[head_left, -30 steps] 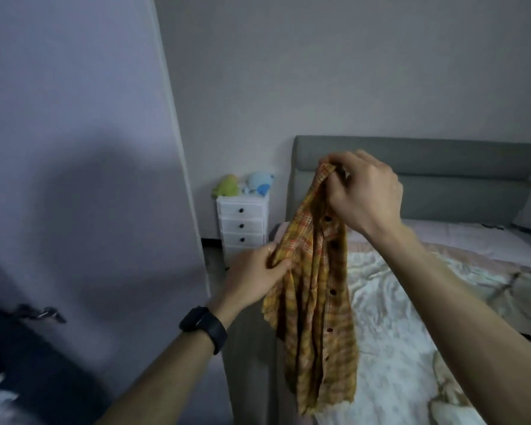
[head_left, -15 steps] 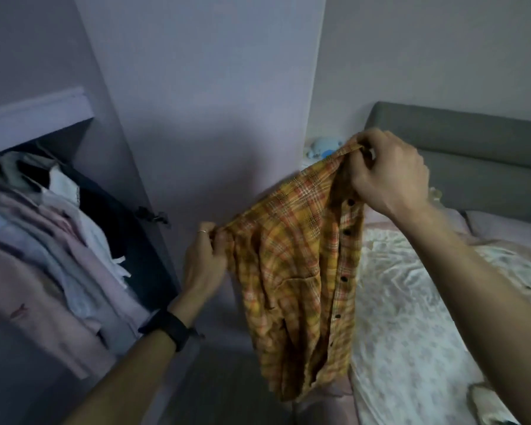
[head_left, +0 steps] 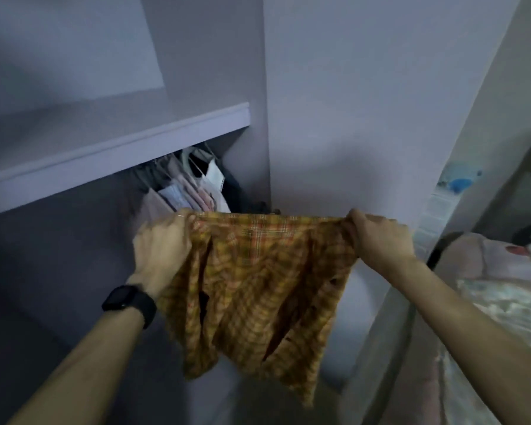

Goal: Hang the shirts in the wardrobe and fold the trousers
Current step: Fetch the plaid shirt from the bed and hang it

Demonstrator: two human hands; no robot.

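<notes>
An orange and yellow plaid shirt (head_left: 258, 289) hangs spread out in front of me, its top edge stretched level between both hands. My left hand (head_left: 161, 250), with a black watch on its wrist, grips the shirt's left corner. My right hand (head_left: 377, 240) grips the right corner. The open wardrobe (head_left: 120, 142) stands right behind the shirt, with several pale garments (head_left: 190, 185) hanging under its shelf. No hanger shows in the shirt.
The wardrobe's open door panel (head_left: 350, 118) stands upright behind the shirt's right half. The bed (head_left: 503, 302) with a pale patterned cover lies at the right edge. A white drawer unit (head_left: 436, 210) with a blue toy on top stands beyond the door.
I have turned left from the bed toward the wardrobe. My hands moved apart and levelled, so the shirt went from hanging bunched to being stretched wide between them.
</notes>
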